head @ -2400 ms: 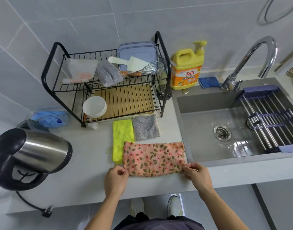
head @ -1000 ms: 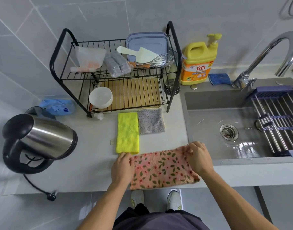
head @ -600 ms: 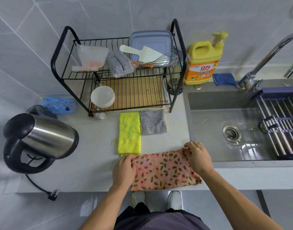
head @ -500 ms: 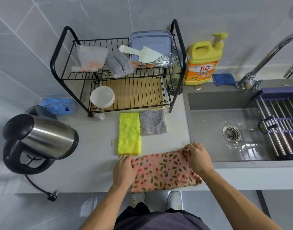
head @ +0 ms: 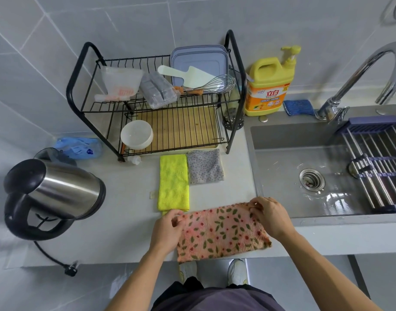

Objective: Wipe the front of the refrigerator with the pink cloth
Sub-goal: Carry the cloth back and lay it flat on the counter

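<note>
The pink cloth (head: 221, 231), printed with leaves and small flowers, lies folded flat at the front edge of the counter, its near edge hanging slightly over. My left hand (head: 166, 231) pinches its far left corner. My right hand (head: 271, 215) pinches its far right corner. No refrigerator is in view.
A yellow cloth (head: 173, 181) and a grey dotted cloth (head: 205, 166) lie just beyond the pink one. Behind them stands a black dish rack (head: 161, 102). A steel kettle (head: 48, 194) sits at the left, its cord trailing off the counter. The sink (head: 327, 176), tap and yellow detergent bottle (head: 270, 86) are at the right.
Earlier both hands held the cloth's near corners with the cloth farther back. The cloth has since come toward the counter's front edge, and my hands now pinch its far corners.
</note>
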Motion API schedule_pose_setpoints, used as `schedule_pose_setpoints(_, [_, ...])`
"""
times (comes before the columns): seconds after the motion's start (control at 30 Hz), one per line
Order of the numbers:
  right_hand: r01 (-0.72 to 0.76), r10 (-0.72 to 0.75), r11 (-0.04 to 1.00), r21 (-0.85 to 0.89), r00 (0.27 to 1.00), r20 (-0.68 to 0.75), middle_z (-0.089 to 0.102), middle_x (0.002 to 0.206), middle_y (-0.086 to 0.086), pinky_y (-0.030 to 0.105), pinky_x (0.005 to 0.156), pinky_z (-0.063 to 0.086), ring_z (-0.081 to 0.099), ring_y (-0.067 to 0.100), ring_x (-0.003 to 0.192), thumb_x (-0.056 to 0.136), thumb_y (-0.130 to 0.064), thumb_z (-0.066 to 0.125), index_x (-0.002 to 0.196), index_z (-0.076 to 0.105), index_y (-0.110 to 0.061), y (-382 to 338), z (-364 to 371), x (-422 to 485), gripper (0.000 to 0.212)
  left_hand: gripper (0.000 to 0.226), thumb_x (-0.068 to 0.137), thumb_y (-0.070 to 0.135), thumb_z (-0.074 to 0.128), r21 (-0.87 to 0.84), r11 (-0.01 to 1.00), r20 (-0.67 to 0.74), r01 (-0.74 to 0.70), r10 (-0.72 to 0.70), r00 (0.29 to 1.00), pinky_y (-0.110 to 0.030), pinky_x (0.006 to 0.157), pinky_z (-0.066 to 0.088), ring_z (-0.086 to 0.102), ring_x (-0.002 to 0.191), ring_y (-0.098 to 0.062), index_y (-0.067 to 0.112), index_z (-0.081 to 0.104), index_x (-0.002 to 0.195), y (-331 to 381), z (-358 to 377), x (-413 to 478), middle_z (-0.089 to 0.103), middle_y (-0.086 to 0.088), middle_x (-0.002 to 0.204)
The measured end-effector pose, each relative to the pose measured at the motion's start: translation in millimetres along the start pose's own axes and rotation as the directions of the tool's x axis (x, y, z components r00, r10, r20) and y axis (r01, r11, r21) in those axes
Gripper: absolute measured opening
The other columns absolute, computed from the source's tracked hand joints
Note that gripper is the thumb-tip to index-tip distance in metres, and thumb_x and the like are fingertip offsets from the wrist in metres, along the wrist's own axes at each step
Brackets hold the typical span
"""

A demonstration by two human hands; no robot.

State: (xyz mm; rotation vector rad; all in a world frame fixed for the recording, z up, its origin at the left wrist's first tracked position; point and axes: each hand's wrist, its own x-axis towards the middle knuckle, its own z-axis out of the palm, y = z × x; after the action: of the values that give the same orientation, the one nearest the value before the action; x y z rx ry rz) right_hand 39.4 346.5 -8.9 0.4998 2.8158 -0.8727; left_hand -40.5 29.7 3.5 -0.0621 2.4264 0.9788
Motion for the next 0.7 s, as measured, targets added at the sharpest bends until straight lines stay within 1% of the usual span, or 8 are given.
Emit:
schedule_pose_setpoints(0.13, [-0.098,0.098,0.993,0.06,0.995,0.002,0.076,0.098,0.002,0.029,0.078,0.048,0.067,0.022,0.091,0.094,-0.01,0.076,0.101,0.078,-0.014,-3,-3,3,0.009,0.022,0.096,0.015,0.072,0.049,0.999,-0.089,-0.016,0.02,0.996,-0.023,0.071,0.044,0.062,0.086,-0.008,0.032,0.074,0.11,-2,-1,4,0.072,0.006,0.102])
schedule_pose_setpoints(0.27, [-0.176,0.172,0.981,0.077,0.984,0.052,0.073,0.084,-0.005,0.028,0.076,0.052,0.067,0.018,0.085,0.094,-0.015,0.077,0.096,0.079,-0.015,-10,-11,7,0.003,0.04,0.089,-0.007,0.068,0.03,0.999,-0.09,-0.017,0.02,0.996,-0.001,0.064,0.04,0.063,0.087,-0.006,0.03,0.074,0.102,0,-4,9,0.069,0.012,0.095])
schedule_pose_setpoints(0.33, [-0.2,0.194,0.975,0.097,0.979,0.065,0.07,0.081,-0.008,0.031,0.079,0.057,0.069,0.019,0.085,0.094,-0.014,0.077,0.092,0.079,-0.017,-15,-14,12,0.004,0.044,0.085,-0.012,0.069,0.02,1.0,-0.095,-0.014,0.016,0.995,0.0,0.064,0.041,0.062,0.085,-0.003,0.031,0.073,0.097,1,-5,13,0.069,0.015,0.092])
schedule_pose_setpoints(0.4, [-0.231,0.228,0.96,0.157,0.973,0.038,0.074,0.086,-0.005,0.033,0.083,0.058,0.071,0.021,0.091,0.094,-0.014,0.076,0.093,0.077,-0.02,-17,-13,16,0.005,0.04,0.086,-0.008,0.071,0.005,1.0,-0.111,-0.004,0.005,0.994,-0.003,0.063,0.04,0.062,0.083,-0.003,0.029,0.072,0.101,2,-4,18,0.07,0.011,0.094])
schedule_pose_setpoints(0.43, [-0.249,0.249,0.951,0.184,0.968,0.021,0.076,0.094,-0.002,0.034,0.086,0.057,0.071,0.024,0.097,0.096,-0.017,0.075,0.101,0.075,-0.018,-18,-12,18,0.006,0.037,0.087,-0.005,0.072,-0.013,1.0,-0.13,0.007,-0.009,0.991,-0.006,0.065,0.041,0.062,0.082,-0.004,0.026,0.071,0.105,3,-3,20,0.069,0.008,0.094])
schedule_pose_setpoints(0.53, [-0.306,0.318,0.934,0.183,0.947,-0.038,0.071,0.117,0.006,0.037,0.094,0.052,0.065,0.029,0.109,0.099,-0.027,0.072,0.125,0.068,-0.011,-18,-6,16,0.031,0.033,0.089,0.003,0.071,-0.026,1.0,-0.217,0.017,-0.022,0.976,-0.022,0.075,0.049,0.06,0.084,-0.006,0.023,0.068,0.115,5,-5,19,0.062,0.009,0.097])
schedule_pose_setpoints(0.63, [-0.409,0.412,0.911,0.06,0.91,-0.049,0.07,0.11,0.008,0.034,0.079,0.047,0.059,0.028,0.092,0.102,-0.037,0.065,0.106,0.065,-0.013,-12,4,-1,0.024,0.028,0.091,0.007,0.07,0.096,0.993,-0.236,-0.065,0.086,0.968,-0.028,0.079,0.053,0.061,0.088,-0.007,0.032,0.067,0.103,3,0,7,0.06,0.013,0.102])
schedule_pose_setpoints(0.7, [-0.483,0.484,0.872,-0.082,0.875,-0.002,0.071,0.099,0.007,0.035,0.072,0.046,0.055,0.029,0.081,0.103,-0.051,0.058,0.095,0.061,-0.015,-10,11,-18,0.036,0.023,0.095,0.012,0.069,0.165,0.979,-0.116,-0.12,0.14,0.983,-0.03,0.084,0.057,0.063,0.094,-0.005,0.034,0.067,0.105,-2,11,-2,0.063,0.015,0.108])
